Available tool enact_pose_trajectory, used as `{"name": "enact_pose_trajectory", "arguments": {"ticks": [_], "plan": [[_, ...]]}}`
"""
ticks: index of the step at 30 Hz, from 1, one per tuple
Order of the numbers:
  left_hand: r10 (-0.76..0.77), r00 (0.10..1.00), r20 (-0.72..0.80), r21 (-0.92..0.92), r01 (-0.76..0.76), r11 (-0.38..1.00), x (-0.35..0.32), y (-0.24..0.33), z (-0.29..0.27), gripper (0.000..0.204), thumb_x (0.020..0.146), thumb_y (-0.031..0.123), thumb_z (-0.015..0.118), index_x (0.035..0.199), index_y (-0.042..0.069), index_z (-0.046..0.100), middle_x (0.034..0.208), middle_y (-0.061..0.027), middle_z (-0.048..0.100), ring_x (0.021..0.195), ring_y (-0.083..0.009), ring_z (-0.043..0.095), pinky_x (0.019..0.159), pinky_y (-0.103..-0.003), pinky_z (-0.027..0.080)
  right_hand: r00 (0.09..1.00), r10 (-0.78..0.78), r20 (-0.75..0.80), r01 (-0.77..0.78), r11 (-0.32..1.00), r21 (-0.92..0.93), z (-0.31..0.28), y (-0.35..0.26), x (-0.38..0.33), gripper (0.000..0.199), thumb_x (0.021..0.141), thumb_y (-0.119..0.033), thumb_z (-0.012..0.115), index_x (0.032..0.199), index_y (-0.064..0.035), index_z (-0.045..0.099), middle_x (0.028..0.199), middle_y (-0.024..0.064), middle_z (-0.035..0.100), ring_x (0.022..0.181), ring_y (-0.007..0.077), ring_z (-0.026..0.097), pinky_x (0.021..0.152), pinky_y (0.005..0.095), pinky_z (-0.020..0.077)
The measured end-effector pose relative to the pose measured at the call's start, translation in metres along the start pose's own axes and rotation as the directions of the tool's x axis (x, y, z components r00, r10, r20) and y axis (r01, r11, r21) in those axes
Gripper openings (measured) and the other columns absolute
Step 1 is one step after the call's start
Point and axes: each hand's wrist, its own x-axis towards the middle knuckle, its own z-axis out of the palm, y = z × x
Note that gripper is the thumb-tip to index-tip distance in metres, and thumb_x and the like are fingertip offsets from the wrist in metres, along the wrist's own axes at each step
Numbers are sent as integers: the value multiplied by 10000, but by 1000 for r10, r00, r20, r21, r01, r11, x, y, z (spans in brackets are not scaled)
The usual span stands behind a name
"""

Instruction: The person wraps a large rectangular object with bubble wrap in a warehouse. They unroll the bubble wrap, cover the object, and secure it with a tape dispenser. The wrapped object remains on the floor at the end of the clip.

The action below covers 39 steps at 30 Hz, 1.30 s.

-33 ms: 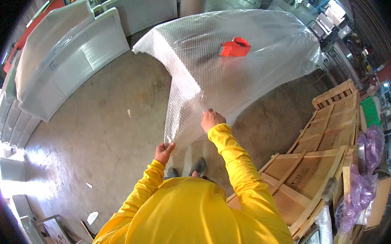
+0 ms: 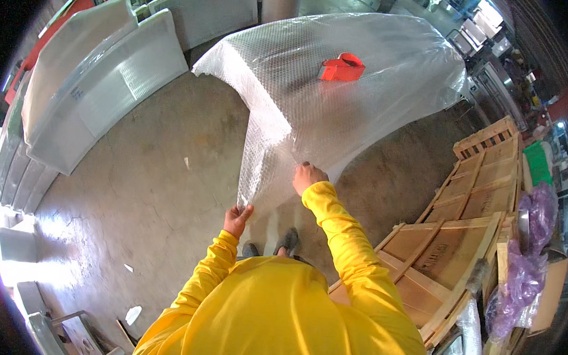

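Fingers of the left hand [image 2: 235,222] pinch a low corner of the bubble wrap [image 2: 270,105], draped ahead beneath 1 red tape dispenser [image 2: 342,70], and the right hand's [image 2: 309,177] fingers clench its near side.

The bubbled plastic wrap [image 2: 340,106] at one o'clock looks glossy, the wooden crate [image 2: 452,224] near four o'clock matt.

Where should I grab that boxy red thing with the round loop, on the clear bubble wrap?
Probably by the rounded loop at the right end of the boxy red thing, coming down from above: it sits on the clear bubble wrap with nothing over it, and the loop's open top seems to leave room to pinch its wall.
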Motion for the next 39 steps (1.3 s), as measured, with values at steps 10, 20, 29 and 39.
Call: {"name": "enact_pose_trajectory", "arguments": {"ticks": [10, 20, 29, 39], "plan": [[139, 987, -77, 46, -136, 990, 33, 52, -29, 288, 863, 254, 699, 1005, 11, 638, 860, 27, 618, 745, -66, 522, 679, -232, 425, 956, 113, 271, -78, 988, -136, 135, 146, -137, 282, 955, -256, 397, 1085, -34, 513, 993, 199, 640, 925, 405, 610, 786, 540, 477], [-108, 993, -54, 42, 111, 993, 10, 24, -17, 284, 902, 275, 652, 992, 7, 619, 868, 0, 637, 771, -90, 562, 688, -266, 451, 997, 14, -82, 1, 983, 182, -18, -9, -4, 272, 918, -261, 461, 988, -4, 516, 907, 228, 656, 860, 380, 652, 725, 466, 524], [-24, 1000, 5, 40, 24, 999, 11, 24, -24, 289, 897, 290, 659, 982, 17, 616, 845, 29, 611, 745, -79, 531, 690, -254, 435, 995, 60, -84, -47, 989, 142, -27, -20, 0, 315, 902, -274, 459, 1001, 5, 566, 961, 228, 664, 892, 389, 655, 772, 476, 526], [-60, 998, 27, -3, 60, 998, 9, 18, -24, 303, 901, 285, 652, 1039, 18, 615, 919, -3, 639, 795, -96, 569, 724, -252, 446, 1000, 20, -23, -17, 993, 113, -19, -12, 20, 297, 875, -227, 458, 959, 8, 618, 934, 225, 673, 870, 369, 669, 753, 469, 536]]}}
